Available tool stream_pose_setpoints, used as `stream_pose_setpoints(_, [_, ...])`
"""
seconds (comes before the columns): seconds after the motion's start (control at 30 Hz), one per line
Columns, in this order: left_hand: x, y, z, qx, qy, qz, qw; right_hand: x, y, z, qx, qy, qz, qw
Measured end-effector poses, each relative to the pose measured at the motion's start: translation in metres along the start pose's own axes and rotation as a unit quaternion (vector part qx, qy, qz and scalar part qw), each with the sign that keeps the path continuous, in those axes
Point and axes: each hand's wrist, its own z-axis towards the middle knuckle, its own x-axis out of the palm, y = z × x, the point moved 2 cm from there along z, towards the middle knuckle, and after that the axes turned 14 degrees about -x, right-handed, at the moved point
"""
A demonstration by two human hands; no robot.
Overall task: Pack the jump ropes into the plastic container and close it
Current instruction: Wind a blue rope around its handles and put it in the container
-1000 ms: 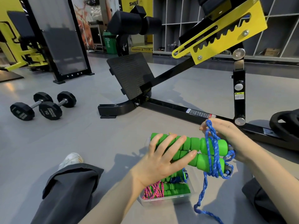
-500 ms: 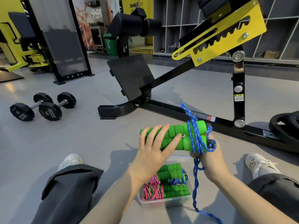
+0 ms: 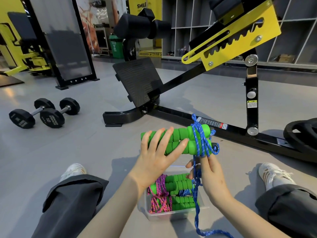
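Grey, smooth gym flooring (image 3: 85,152) fills the shot, and the person sits on it with dark trouser legs (image 3: 68,203) stretched out and a white trainer (image 3: 272,174) showing on the right. On the far left stands a yellow machine frame (image 3: 20,55), with a tall black-framed panel (image 3: 65,42) beside it. Grey cubby shelving (image 3: 188,28) lines the far wall, and a green bin (image 3: 116,47) stands far centre.

Across the middle runs a black bench frame (image 3: 180,117) with a ribbed footplate (image 3: 137,79) and a yellow notched steel plate (image 3: 240,36). Two black dumbbells (image 3: 44,114) lie at left, and a black weight plate (image 3: 301,136) lies at far right.

Now the writing. "SMILE" shows on the yellow wall sign (image 3: 141,5). One dumbbell reads "10". A yellow warning sticker (image 3: 251,103) on the upright and a white-and-red label strip (image 3: 212,122) on the base rail are both too small to read.

Centre stage, the left hand (image 3: 159,157) lays straight, spread fingers across two green foam handles (image 3: 180,141), thumb hidden. A blue braided rope (image 3: 199,134) is wound round the handles' right end. The right hand (image 3: 211,176) pinches that rope just below the wrap, and its tail trails down to the floor.

Near, between the legs, sits a clear plastic container (image 3: 171,215), open, with bundled jump ropes (image 3: 178,184) inside: green handles, pink-purple and blue cords.
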Motion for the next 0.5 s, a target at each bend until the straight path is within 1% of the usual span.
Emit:
stream_pose_setpoints(0.1, [0.004, 0.008, -0.003, -0.002, 0.001, 0.023, 1.000, 0.003, -0.002, -0.010, -0.005, 0.026, -0.063, 0.998])
stream_pose_setpoints(0.17, [0.006, 0.010, -0.005, -0.009, 0.010, 0.034, 0.999, 0.004, -0.002, -0.018, 0.011, 0.046, -0.075, 0.996])
stream_pose_setpoints(0.33, [0.011, 0.015, -0.008, -0.029, 0.020, 0.051, 0.998, 0.002, 0.006, -0.021, 0.011, 0.092, -0.049, 0.994])
stream_pose_setpoints(0.43, [0.011, 0.012, -0.007, -0.037, 0.022, 0.055, 0.998, 0.002, 0.009, -0.018, 0.053, 0.108, -0.026, 0.992])
stream_pose_setpoints(0.5, [0.011, 0.013, -0.006, -0.048, 0.020, 0.057, 0.997, 0.004, 0.014, -0.015, 0.092, 0.107, 0.026, 0.990])
